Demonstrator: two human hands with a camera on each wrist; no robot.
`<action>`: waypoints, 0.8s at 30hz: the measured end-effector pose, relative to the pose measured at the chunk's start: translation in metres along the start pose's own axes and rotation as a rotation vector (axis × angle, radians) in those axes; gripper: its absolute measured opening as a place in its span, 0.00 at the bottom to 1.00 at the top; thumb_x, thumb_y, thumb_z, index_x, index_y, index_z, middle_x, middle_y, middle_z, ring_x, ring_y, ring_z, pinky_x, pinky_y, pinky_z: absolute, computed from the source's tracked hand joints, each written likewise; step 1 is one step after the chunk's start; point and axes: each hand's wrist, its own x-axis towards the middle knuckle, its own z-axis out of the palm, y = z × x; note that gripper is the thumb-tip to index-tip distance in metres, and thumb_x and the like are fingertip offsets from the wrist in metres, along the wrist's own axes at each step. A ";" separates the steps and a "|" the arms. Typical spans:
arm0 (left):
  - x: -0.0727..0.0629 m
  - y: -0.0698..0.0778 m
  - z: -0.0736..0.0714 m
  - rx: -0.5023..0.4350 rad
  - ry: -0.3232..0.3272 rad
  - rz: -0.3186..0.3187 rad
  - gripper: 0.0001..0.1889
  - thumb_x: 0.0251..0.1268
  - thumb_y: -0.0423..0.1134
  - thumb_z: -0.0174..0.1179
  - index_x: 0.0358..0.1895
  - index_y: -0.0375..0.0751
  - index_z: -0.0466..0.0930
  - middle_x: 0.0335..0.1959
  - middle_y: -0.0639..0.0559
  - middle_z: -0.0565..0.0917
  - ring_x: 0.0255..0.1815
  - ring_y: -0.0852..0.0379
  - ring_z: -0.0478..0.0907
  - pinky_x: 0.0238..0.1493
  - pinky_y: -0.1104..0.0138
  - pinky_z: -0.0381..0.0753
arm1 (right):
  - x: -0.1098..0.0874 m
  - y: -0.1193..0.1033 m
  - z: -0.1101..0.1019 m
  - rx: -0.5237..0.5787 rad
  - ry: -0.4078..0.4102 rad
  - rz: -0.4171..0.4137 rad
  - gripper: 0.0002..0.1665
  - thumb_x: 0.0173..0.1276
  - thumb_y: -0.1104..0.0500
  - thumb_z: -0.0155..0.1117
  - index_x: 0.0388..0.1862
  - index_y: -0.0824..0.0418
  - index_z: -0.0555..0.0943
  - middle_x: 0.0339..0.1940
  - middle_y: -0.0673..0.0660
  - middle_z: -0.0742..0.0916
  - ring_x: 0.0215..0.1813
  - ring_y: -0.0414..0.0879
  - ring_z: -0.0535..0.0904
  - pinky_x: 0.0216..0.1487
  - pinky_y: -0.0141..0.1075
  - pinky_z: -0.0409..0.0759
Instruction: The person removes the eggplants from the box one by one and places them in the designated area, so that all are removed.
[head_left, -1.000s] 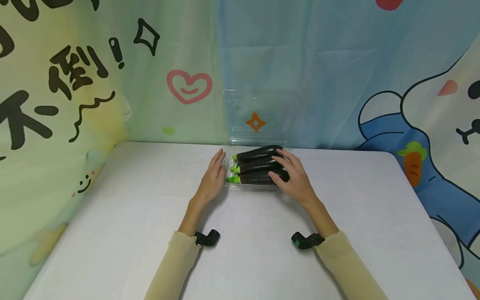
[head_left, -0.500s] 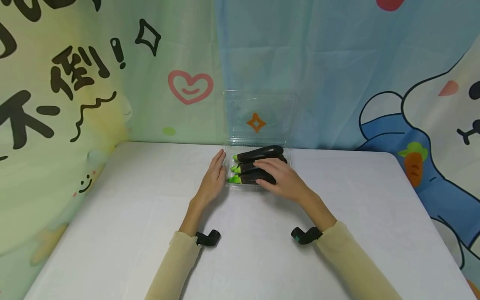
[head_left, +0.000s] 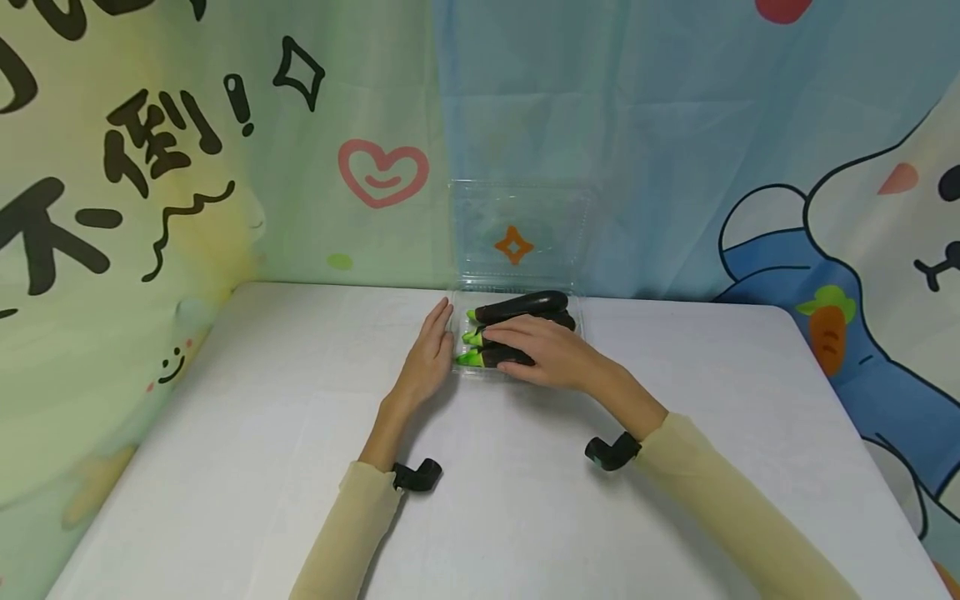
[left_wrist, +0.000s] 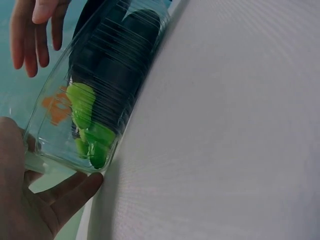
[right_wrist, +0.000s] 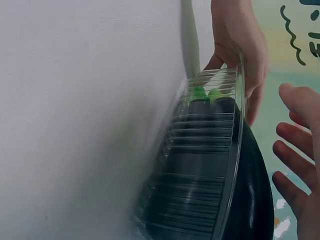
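Note:
Three dark eggplants with green stems lie side by side in a clear plastic box [left_wrist: 57, 142]. In the head view the rear eggplant [head_left: 521, 307] shows whole, while my right hand covers much of the middle and front eggplants [head_left: 506, 357]. My left hand [head_left: 425, 358] rests its straight fingers along the box's left end wall. Over the eggplants is my right hand [head_left: 555, 354], palm down. The right wrist view shows the right hand's fingers [right_wrist: 295, 165] spread and loosely bent above the box, apart from the eggplants, with nothing held.
The box's hinged clear lid [head_left: 555, 208] stands upright at the back, against the printed curtain [head_left: 645, 150]. A white table [head_left: 495, 500] extends under both arms. Each wrist wears a black camera mount [head_left: 417, 475].
My right hand has moved left across the eggplants, from their right ends to over their middle, its forearm swinging along. The left hand has stayed at the box's left end.

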 end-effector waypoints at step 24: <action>0.001 -0.006 0.000 -0.012 0.014 0.031 0.27 0.76 0.38 0.37 0.75 0.38 0.55 0.79 0.50 0.55 0.80 0.53 0.51 0.77 0.55 0.55 | -0.003 0.005 0.008 -0.005 -0.174 0.116 0.22 0.70 0.54 0.61 0.61 0.55 0.80 0.61 0.54 0.83 0.63 0.50 0.78 0.58 0.47 0.80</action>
